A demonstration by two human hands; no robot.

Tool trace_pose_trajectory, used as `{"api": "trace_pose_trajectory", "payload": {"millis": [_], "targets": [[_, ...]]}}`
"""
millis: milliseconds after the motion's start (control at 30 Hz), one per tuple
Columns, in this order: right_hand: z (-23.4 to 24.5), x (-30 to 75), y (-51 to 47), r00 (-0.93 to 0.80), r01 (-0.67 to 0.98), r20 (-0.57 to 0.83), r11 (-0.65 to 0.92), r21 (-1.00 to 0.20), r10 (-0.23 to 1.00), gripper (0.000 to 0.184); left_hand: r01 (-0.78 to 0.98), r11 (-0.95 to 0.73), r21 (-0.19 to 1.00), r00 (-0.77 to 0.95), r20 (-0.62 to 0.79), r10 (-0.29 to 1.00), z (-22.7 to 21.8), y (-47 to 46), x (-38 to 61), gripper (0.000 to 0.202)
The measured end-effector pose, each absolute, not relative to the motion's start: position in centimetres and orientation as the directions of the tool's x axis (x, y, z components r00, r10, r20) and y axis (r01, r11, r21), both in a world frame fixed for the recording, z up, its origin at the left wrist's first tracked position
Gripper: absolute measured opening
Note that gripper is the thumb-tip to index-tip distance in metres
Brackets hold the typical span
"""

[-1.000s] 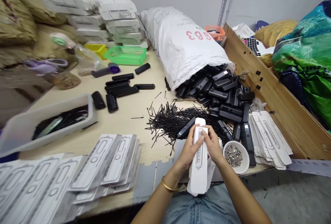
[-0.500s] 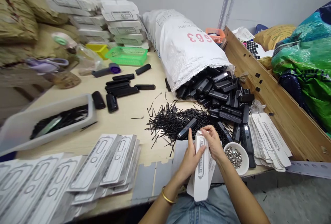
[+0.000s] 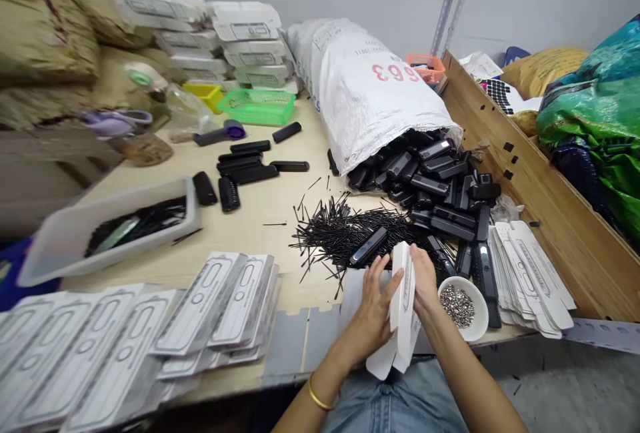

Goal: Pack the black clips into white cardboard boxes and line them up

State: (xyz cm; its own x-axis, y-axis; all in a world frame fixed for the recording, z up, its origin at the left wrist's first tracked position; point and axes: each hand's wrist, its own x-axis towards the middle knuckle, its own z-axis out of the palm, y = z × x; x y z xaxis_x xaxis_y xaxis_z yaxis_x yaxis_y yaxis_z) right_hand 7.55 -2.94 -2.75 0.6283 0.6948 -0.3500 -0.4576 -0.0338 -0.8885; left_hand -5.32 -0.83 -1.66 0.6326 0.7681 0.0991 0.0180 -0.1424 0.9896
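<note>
Both my hands hold a long white cardboard package point(image 3: 401, 313) on edge, over the table's front edge. My left hand point(image 3: 375, 309) grips its left face, thumb up against the top. My right hand point(image 3: 425, 283) presses on its right side, fingers closed on it. Just beyond the package lies a heap of thin black pins point(image 3: 345, 233) with one black plastic case point(image 3: 369, 247) on top. A small white bowl of silver screws point(image 3: 461, 306) stands right beside my right wrist.
A white sack point(image 3: 370, 86) spills black cases point(image 3: 440, 186) on the right. Flat white package blanks point(image 3: 525, 276) lie by the bowl. Finished packs point(image 3: 150, 333) are fanned at front left. A white tray point(image 3: 107, 229), green basket point(image 3: 257, 106) and stacked packs point(image 3: 240, 39) sit behind.
The package has turned from face-up to standing on its edge and shifted slightly right. My left thumb moved from its front to its side. The view shifted a little.
</note>
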Motion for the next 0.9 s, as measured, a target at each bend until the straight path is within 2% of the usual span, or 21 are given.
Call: {"api": "trace_pose_trajectory", "payload": {"millis": [67, 167, 233, 300, 333, 400, 433, 500, 567, 600, 667, 700, 767, 800, 833, 900], "targets": [[-2.8, 6.4, -2.1, 0.517, -0.542, -0.401, -0.073, -0.837, 0.757, 0.041, 0.088, -0.407, 0.909, 0.647, 0.259, 0.718, -2.1, -0.8, -6.0, 0.045], [-3.0, 4.2, -1.8, 0.462, -0.524, -0.397, -0.117, -0.844, 0.793, 0.04, 0.065, -0.597, 0.799, 0.675, 0.405, 0.616, -2.2, -0.3, -7.3, 0.041], [-3.1, 3.2, -1.9, 0.513, -0.372, -0.311, -0.119, -0.921, 0.8, 0.037, 0.007, -0.637, 0.771, 0.643, 0.484, 0.593, -2.2, 0.1, -8.3, 0.037], [-3.3, 3.1, -1.6, 0.484, -0.05, -0.123, -0.114, -0.992, 0.866, 0.029, 0.012, -0.628, 0.778, 0.55, 0.519, 0.654, -2.1, 0.5, -9.3, 0.037], [-3.4, 3.4, -1.2, 0.415, 0.166, -0.011, -0.087, -0.982, 0.91, 0.022, 0.07, -0.595, 0.801, 0.504, 0.487, 0.714, -2.0, 0.7, -9.8, 0.041], [-3.7, 4.3, 0.1, 0.185, 0.563, 0.156, 0.025, -0.826, 0.97, 0.012, 0.288, -0.442, 0.849, 0.411, 0.308, 0.858, -1.9, 1.0, -10.4, 0.05], [-3.9, 4.9, 0.9, 0.059, 0.695, 0.186, 0.094, -0.713, 0.981, 0.018, 0.41, -0.339, 0.847, 0.371, 0.185, 0.91, -1.9, 1.2, -10.6, 0.052], [-4.1, 6.3, 2.6, -0.159, 0.81, 0.161, 0.222, -0.543, 0.974, 0.028, 0.589, -0.182, 0.788, 0.308, -0.011, 0.951, -1.8, 1.4, -10.8, 0.052], [-3.6, 7.7, 3.8, -0.245, 0.814, 0.136, 0.28, -0.509, 0.96, 0.033, 0.669, -0.142, 0.729, 0.291, -0.081, 0.953, -1.8, 1.6, -10.9, 0.053], [-3.1, 8.5, 4.0, -0.201, 0.798, 0.165, 0.259, -0.544, 0.966, 0.038, 0.692, -0.145, 0.707, 0.291, -0.09, 0.952, -1.8, 1.7, -11.0, 0.053], [-1.5, 10.1, 3.8, 0.041, 0.707, 0.263, 0.158, -0.689, 0.964, 0.052, 0.732, -0.156, 0.663, 0.298, -0.106, 0.949, -1.9, 1.9, -10.9, 0.053], [-0.4, 10.8, 3.4, 0.239, 0.622, 0.318, 0.107, -0.776, 0.918, 0.056, 0.741, -0.17, 0.649, 0.315, -0.113, 0.942, -2.0, 2.0, -10.7, 0.055], [1.6, 11.5, 2.3, 0.418, 0.449, 0.343, 0.137, -0.883, 0.841, 0.058, 0.703, -0.222, 0.675, 0.382, -0.096, 0.919, -2.1, 2.1, -10.0, 0.058], [2.6, 11.6, 1.7, 0.451, 0.391, 0.337, 0.156, -0.907, 0.826, 0.056, 0.654, -0.253, 0.713, 0.421, -0.065, 0.905, -2.1, 2.1, -9.4, 0.06], [3.4, 11.5, 1.2, 0.415, 0.379, 0.328, 0.167, -0.91, 0.849, 0.053, 0.591, -0.278, 0.757, 0.448, -0.021, 0.894, -2.1, 2.2, -8.8, 0.061], [4.3, 11.2, 0.5, 0.193, 0.451, 0.317, 0.203, -0.869, 0.928, 0.043, 0.469, -0.304, 0.829, 0.462, 0.064, 0.885, -2.1, 2.2, -7.8, 0.061]]}}
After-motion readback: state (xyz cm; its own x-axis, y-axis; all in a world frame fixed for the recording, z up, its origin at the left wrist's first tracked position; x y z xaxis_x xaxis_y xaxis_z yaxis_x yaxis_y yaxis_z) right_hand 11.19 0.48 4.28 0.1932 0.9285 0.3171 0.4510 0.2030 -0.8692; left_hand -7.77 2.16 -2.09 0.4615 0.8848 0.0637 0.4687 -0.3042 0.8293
